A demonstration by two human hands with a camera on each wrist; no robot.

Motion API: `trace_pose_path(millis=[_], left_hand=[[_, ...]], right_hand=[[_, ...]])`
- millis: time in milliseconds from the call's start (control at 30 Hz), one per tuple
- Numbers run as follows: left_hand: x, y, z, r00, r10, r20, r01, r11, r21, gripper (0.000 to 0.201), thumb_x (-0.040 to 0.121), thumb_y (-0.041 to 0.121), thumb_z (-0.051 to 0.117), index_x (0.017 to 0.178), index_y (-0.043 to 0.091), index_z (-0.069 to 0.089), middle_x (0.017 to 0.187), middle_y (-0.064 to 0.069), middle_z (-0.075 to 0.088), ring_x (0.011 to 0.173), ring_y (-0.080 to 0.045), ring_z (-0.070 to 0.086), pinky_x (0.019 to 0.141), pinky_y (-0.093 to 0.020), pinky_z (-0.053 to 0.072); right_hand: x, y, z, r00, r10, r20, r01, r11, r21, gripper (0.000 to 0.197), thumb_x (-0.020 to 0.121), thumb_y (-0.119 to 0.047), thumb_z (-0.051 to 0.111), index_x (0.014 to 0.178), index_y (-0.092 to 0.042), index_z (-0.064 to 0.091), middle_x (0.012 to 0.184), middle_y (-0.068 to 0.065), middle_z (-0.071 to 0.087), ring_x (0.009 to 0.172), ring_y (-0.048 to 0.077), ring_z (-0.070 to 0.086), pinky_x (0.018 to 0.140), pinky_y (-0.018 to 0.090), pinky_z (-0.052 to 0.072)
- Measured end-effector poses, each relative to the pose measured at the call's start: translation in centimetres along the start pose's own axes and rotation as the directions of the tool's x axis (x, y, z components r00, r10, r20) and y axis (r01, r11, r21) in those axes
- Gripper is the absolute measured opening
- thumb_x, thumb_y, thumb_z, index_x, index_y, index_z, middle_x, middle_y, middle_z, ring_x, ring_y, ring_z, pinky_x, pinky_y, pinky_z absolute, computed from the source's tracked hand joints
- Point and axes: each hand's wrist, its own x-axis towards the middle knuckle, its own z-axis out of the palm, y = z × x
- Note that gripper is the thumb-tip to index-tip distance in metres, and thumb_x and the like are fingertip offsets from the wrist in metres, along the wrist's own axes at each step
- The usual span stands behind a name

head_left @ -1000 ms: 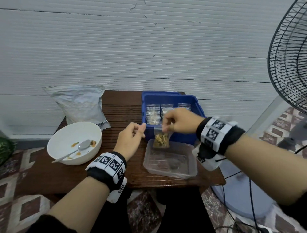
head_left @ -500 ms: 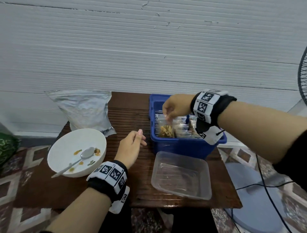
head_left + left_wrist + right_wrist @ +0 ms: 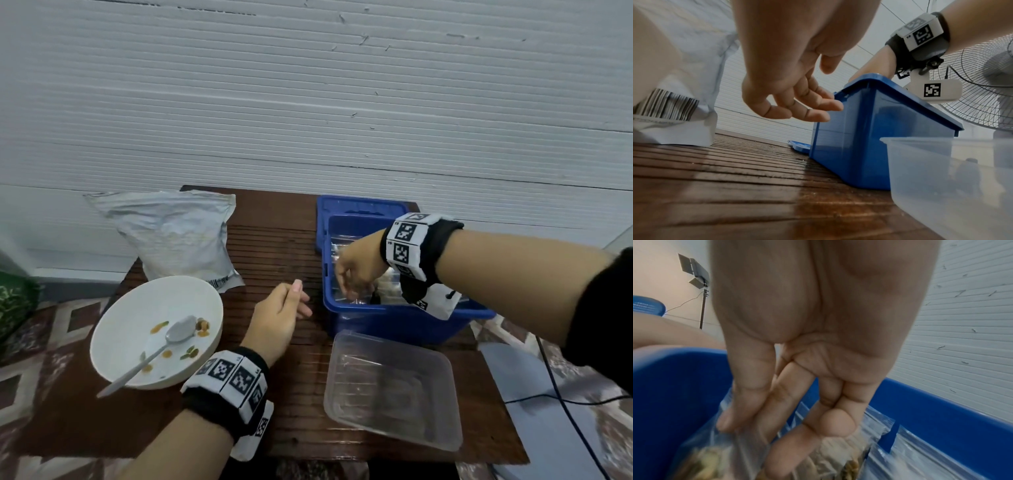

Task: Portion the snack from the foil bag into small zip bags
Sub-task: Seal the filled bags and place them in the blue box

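Observation:
My right hand (image 3: 354, 274) reaches down inside the blue bin (image 3: 394, 325). In the right wrist view the hand (image 3: 751, 446) pinches the top of a small zip bag (image 3: 701, 456) filled with snack, thumb in front and fingers behind, low against the bin's wall (image 3: 674, 386). More filled zip bags (image 3: 910, 459) lie beside it. My left hand (image 3: 284, 308) hovers over the table left of the bin, fingers loosely curled and holding nothing (image 3: 797, 100). The foil bag (image 3: 178, 236) leans at the back left. A white bowl (image 3: 113, 308) holds a spoon (image 3: 171, 337) and a few snack bits.
A clear plastic container (image 3: 394, 394) sits in front of the blue bin near the table's front right corner. A standing fan (image 3: 982, 81) is to the right of the table. A cable (image 3: 565, 394) runs over the floor there. The wall is close behind.
My right hand carried the filled zip bag from above the clear container back into the blue bin and lowered it among the other bags. The left hand stayed in place.

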Motion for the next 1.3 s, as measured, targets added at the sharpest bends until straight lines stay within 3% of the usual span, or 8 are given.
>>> trace_pose_path(millis=[133,267,467,633,767,1033,1167,1300], left_hand=[[0.4,0.4,-0.3,1.000,-0.023,0.009,0.023,1.000,0.011,0.036,0.101,0.037,0.039,0.085,0.015,0.063,0.074,0.000,0.069,0.073,-0.010,0.064,0.075,-0.020,0.047],[1.7,1.7,-0.6,0.998,-0.064,0.011,0.064,0.997,0.037,0.034,0.100,0.039,0.039,0.085,0.019,0.061,0.079,0.003,0.067,0.081,-0.014,0.063,0.084,-0.029,0.046],[6.5,5.5,-0.9,0.998,-0.028,0.052,0.015,0.969,0.248,0.046,0.100,0.050,0.030,0.100,0.016,0.062,0.102,-0.004,0.066,0.098,-0.020,0.060,0.083,-0.032,0.041],[12.6,8.5,-0.3,0.985,-0.113,0.134,0.054,0.923,0.380,0.060,0.098,0.057,0.018,0.113,0.013,0.056,0.115,-0.008,0.062,0.106,-0.025,0.057,0.092,-0.035,0.041],[17.2,9.2,0.9,0.959,-0.210,0.190,0.127,0.918,0.375,0.066,0.100,0.054,0.014,0.123,0.005,0.052,0.123,-0.013,0.058,0.112,-0.031,0.055,0.103,-0.042,0.040],[23.8,7.2,3.2,0.879,-0.424,0.219,0.365,0.893,0.262,0.080,0.090,0.070,0.013,0.145,0.016,0.036,0.127,-0.006,0.051,0.104,-0.027,0.056,0.090,-0.042,0.047],[25.8,5.5,4.5,0.850,-0.477,0.223,0.411,0.866,0.285,0.080,0.088,0.073,0.015,0.137,0.017,0.042,0.124,-0.006,0.051,0.106,-0.027,0.057,0.084,-0.039,0.048],[27.3,3.9,5.4,0.825,-0.489,0.283,0.391,0.856,0.338,0.066,0.090,0.069,0.020,0.117,0.016,0.049,0.120,-0.005,0.055,0.111,-0.032,0.058,0.077,-0.036,0.050]], right_hand=[[-1.3,0.6,-0.5,0.998,0.014,-0.064,-0.009,0.997,0.075,0.016,0.086,-0.026,0.069,0.099,-0.018,0.064,0.088,-0.002,0.068,0.075,0.013,0.064,0.063,0.025,0.046],[-3.5,2.9,-1.2,0.966,0.030,-0.258,0.039,0.965,0.259,0.007,0.091,-0.022,0.063,0.096,-0.018,0.065,0.084,-0.006,0.071,0.066,0.007,0.064,0.069,0.032,0.053],[-7.1,9.5,-2.3,0.810,0.282,-0.515,0.075,0.820,0.567,0.018,0.096,-0.027,0.055,0.106,-0.013,0.060,0.091,0.007,0.072,0.063,0.012,0.064,0.061,0.027,0.053],[-7.9,15.1,-2.9,0.701,0.508,-0.501,0.047,0.668,0.742,0.026,0.098,-0.027,0.050,0.112,-0.006,0.059,0.094,0.016,0.068,0.071,0.024,0.062,0.064,0.032,0.052],[-6.6,18.9,-3.4,0.708,0.565,-0.424,-0.015,0.612,0.791,0.037,0.100,-0.034,0.043,0.118,-0.005,0.058,0.097,0.017,0.065,0.079,0.028,0.061,0.068,0.035,0.054],[-0.8,23.9,-3.2,0.808,0.556,-0.197,-0.092,0.449,0.889,0.063,0.097,-0.057,0.027,0.135,-0.011,0.047,0.114,0.019,0.060,0.095,0.035,0.063,0.081,0.042,0.054],[2.5,25.3,-2.4,0.840,0.527,-0.129,-0.120,0.412,0.903,0.070,0.094,-0.062,0.022,0.140,-0.013,0.042,0.113,0.015,0.056,0.093,0.031,0.061,0.076,0.035,0.053],[4.9,26.2,-1.3,0.848,0.509,-0.145,-0.116,0.446,0.887,0.065,0.098,-0.055,0.023,0.136,-0.008,0.048,0.126,0.015,0.057,0.113,0.031,0.056,0.095,0.038,0.047]])
